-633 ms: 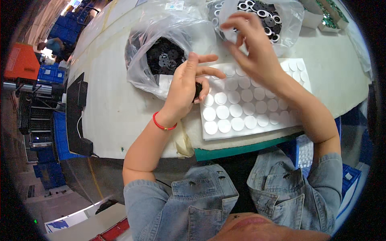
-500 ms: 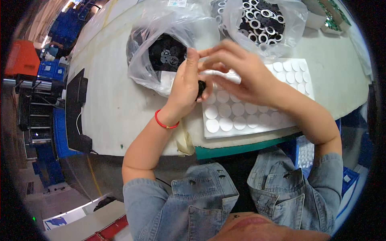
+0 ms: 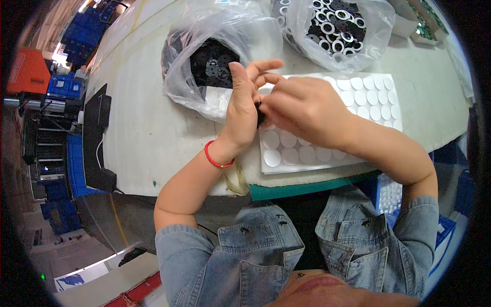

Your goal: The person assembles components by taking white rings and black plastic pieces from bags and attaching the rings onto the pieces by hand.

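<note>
Small black parts (image 3: 260,113) sit at the palm of my left hand (image 3: 241,110), partly hidden by the fingers. Its thumb points up and the upper fingers stretch out to the right, while the lower ones curl about the parts. The fingers of my right hand (image 3: 309,107) are pinched together right against those parts; what lies between the fingertips is hidden. Beneath both hands lies a white sheet of round white stickers (image 3: 368,97) in rows. Just beyond my left hand stands a clear plastic bag (image 3: 176,84) of flat black pieces (image 3: 215,64).
Another clear bag (image 3: 376,38) at the back holds black pieces and white-rimmed rings (image 3: 337,30). Boxes with green parts (image 3: 424,30) stand at the far right. A black device with a cable (image 3: 97,138) lies along the left table edge. Green matting (image 3: 296,189) edges the front.
My right hand's fingers, spread and blurred before, have come down and closed at the black parts. My left hand has shifted slightly right, its index finger now more stretched out.
</note>
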`<state>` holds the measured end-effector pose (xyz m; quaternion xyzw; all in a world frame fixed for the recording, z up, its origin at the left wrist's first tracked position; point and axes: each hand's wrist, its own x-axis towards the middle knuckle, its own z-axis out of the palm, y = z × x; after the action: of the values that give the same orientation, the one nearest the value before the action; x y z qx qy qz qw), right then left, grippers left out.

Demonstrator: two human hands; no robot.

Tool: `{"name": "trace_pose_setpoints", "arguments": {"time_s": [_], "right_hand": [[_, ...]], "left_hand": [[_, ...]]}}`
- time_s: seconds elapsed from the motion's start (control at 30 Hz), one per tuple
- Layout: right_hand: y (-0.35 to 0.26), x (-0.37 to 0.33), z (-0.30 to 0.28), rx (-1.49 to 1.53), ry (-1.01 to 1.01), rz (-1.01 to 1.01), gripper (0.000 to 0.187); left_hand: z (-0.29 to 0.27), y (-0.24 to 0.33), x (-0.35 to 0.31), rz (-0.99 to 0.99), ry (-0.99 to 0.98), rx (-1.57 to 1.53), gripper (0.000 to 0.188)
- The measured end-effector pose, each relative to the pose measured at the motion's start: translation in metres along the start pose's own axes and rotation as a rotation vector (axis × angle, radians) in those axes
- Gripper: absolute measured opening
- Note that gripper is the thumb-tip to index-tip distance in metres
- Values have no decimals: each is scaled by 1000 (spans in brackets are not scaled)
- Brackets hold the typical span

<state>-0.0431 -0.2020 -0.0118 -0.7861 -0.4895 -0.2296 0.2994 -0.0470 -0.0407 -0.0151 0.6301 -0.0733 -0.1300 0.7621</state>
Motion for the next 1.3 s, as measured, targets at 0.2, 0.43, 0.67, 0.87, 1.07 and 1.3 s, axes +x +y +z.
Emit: {"name": "trace_pose_setpoints", "arguments": {"time_s": [0.2,0.43,0.67,0.87,1.07,1.3], "right_hand": [[22,8,-15,494,138,716,19],[35,8,-31,411,-28,667,18],[41,-1,-35,385,-382,528,10],[40,-2,-32,236,-407,471,4],[45,-5,-35,222,-518,337,13],[32,5,-50,829,-603,480,10]], "left_hand": [[-1,0,2,75,-91,119,35],[-12,4,9,-13,-23,123,32],[-17,4,12,-66,-31,18,34],[-16,8,13,-92,-77,83,31],[-19,7,13,-117,-93,165,30],[-20,9,10,-132,-111,85,29]]}}
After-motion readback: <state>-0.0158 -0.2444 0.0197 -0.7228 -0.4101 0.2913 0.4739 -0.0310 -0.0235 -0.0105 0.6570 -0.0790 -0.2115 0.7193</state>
